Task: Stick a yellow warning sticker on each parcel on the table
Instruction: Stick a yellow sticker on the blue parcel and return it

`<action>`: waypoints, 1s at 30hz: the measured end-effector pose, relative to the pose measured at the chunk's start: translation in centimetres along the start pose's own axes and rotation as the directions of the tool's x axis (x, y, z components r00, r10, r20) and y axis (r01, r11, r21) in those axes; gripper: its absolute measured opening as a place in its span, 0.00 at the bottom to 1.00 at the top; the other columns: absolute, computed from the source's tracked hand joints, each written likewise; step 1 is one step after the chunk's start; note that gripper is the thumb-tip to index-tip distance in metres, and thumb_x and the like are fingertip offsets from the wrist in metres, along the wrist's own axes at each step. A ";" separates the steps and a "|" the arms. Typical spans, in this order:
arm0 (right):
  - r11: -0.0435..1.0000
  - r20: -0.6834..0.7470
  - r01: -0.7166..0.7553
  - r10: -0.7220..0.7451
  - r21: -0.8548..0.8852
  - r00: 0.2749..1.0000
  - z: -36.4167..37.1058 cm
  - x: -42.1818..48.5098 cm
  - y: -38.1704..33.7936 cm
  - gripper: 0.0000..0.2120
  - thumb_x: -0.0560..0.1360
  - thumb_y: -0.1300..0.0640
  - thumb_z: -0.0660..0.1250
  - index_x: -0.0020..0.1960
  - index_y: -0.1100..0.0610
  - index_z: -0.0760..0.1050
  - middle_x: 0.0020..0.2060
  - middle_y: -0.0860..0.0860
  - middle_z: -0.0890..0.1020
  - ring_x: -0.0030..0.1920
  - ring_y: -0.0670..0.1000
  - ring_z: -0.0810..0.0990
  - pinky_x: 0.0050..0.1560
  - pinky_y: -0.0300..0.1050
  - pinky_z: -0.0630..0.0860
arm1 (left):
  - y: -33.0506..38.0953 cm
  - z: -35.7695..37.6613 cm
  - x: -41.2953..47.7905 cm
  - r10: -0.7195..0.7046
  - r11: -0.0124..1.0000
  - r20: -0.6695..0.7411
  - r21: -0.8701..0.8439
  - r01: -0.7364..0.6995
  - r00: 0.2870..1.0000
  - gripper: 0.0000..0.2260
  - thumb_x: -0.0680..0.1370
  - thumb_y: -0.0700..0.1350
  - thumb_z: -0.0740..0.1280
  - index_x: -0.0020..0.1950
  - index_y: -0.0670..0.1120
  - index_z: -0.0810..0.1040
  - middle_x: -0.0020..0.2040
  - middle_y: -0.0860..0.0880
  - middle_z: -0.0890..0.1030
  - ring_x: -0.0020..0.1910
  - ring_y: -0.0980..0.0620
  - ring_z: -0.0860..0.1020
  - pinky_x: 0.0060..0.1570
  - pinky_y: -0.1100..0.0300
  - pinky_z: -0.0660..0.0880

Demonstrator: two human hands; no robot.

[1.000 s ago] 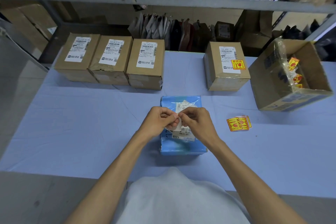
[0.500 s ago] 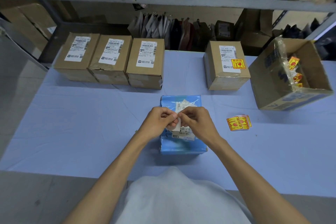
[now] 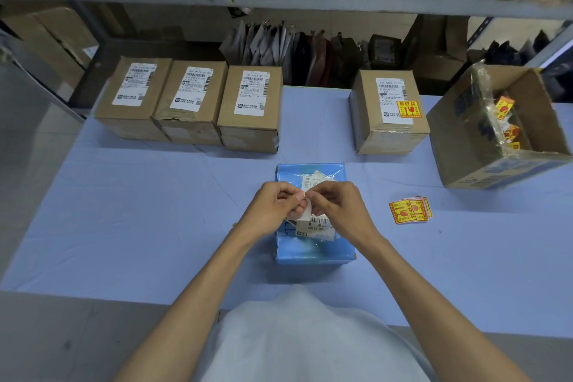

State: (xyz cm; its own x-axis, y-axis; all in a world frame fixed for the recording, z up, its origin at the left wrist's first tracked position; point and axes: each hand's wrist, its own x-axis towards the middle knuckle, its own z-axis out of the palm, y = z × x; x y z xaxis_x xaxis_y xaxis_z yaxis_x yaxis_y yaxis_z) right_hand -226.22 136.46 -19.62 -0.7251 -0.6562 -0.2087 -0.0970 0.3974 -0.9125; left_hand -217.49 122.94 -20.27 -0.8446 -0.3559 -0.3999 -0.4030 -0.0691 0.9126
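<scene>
Sticker backing (image 3: 305, 211) is peeling further, left hand (image 3: 273, 208) and right hand (image 3: 341, 208) both pinching it over blue parcel (image 3: 310, 254), risking curling onto itself

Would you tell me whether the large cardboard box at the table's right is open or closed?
Open: the top of the large cardboard box is uncovered, and yellow stickers show inside it.

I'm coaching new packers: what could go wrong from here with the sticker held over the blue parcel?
1. The left hand and right hand pinch the curling sticker; it might fold onto itself.
2. The label on the parcel lies right below; the sticker could cover its barcode.
3. Three boxes at back left show no yellow sticker and may be missed.
</scene>
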 end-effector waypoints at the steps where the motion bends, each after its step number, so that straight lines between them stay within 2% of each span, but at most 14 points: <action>1: 1.000 -0.001 -0.002 0.002 0.005 1.000 0.0 0.0 0.0 0.07 0.76 0.62 0.67 0.43 0.63 0.82 0.32 0.50 0.84 0.31 0.44 0.82 0.38 0.39 0.80 | 0.0 0.0 0.0 -0.002 1.000 -0.002 -0.005 0.002 1.000 0.06 0.79 0.36 0.65 0.43 0.42 0.79 0.37 0.47 0.82 0.34 0.56 0.79 0.40 0.64 0.79; 4: 1.000 -0.003 -0.004 0.004 0.004 1.000 0.1 0.0 -0.1 0.07 0.76 0.62 0.68 0.43 0.63 0.82 0.32 0.51 0.84 0.31 0.44 0.82 0.37 0.37 0.79 | 0.1 0.0 0.0 -0.001 1.000 -0.006 -0.010 0.000 1.000 0.07 0.79 0.36 0.65 0.43 0.42 0.79 0.36 0.47 0.82 0.33 0.57 0.79 0.39 0.64 0.79; 10: 0.998 0.015 0.028 -0.027 -0.060 1.000 0.1 -0.2 -0.2 0.07 0.76 0.61 0.68 0.42 0.62 0.83 0.31 0.48 0.83 0.31 0.41 0.81 0.38 0.39 0.78 | -0.1 -0.1 -0.1 -0.007 0.999 0.008 0.033 0.007 1.000 0.08 0.80 0.37 0.64 0.43 0.43 0.79 0.36 0.48 0.82 0.34 0.55 0.79 0.43 0.59 0.78; 16: 0.995 0.023 0.059 -0.057 -0.080 0.998 0.1 -0.4 -0.5 0.07 0.77 0.62 0.67 0.44 0.64 0.83 0.33 0.50 0.84 0.32 0.41 0.82 0.39 0.36 0.79 | -0.2 -0.3 -0.1 0.002 0.999 0.018 0.046 -0.003 1.000 0.07 0.79 0.39 0.65 0.42 0.44 0.79 0.36 0.49 0.82 0.36 0.55 0.80 0.42 0.60 0.77; 22: 0.994 0.010 0.055 -0.055 -0.090 0.998 0.1 -0.3 -0.3 0.08 0.77 0.62 0.66 0.44 0.63 0.83 0.34 0.50 0.85 0.34 0.43 0.83 0.41 0.39 0.80 | -0.2 -0.1 0.0 0.007 0.998 0.004 0.066 -0.008 1.000 0.06 0.79 0.40 0.65 0.43 0.44 0.79 0.38 0.49 0.83 0.36 0.55 0.80 0.44 0.59 0.78; 26: 0.993 0.017 0.055 -0.053 -0.100 0.998 0.0 -0.4 -0.3 0.08 0.77 0.61 0.67 0.44 0.62 0.83 0.34 0.50 0.85 0.33 0.42 0.83 0.39 0.37 0.79 | -0.3 -0.1 -0.1 -0.002 0.998 0.010 0.061 0.001 1.000 0.06 0.79 0.40 0.65 0.43 0.43 0.79 0.38 0.48 0.82 0.38 0.54 0.80 0.46 0.55 0.80; 30: 0.998 0.018 0.033 -0.032 -0.061 0.999 0.1 -0.4 -0.4 0.08 0.77 0.62 0.67 0.44 0.62 0.83 0.34 0.52 0.85 0.33 0.45 0.83 0.41 0.42 0.81 | -0.3 -0.1 -0.2 0.014 0.996 -0.005 0.090 -0.014 1.000 0.05 0.79 0.40 0.66 0.43 0.42 0.79 0.37 0.48 0.82 0.36 0.54 0.80 0.43 0.59 0.78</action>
State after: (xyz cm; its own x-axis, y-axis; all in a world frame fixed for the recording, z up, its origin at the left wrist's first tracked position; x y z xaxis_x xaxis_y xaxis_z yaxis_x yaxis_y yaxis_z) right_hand -225.85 136.52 -19.19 -0.7092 -0.6801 -0.1858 -0.1624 0.4141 -0.8956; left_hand -217.21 122.92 -20.43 -0.8484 -0.3616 -0.3865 -0.4214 0.0197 0.9066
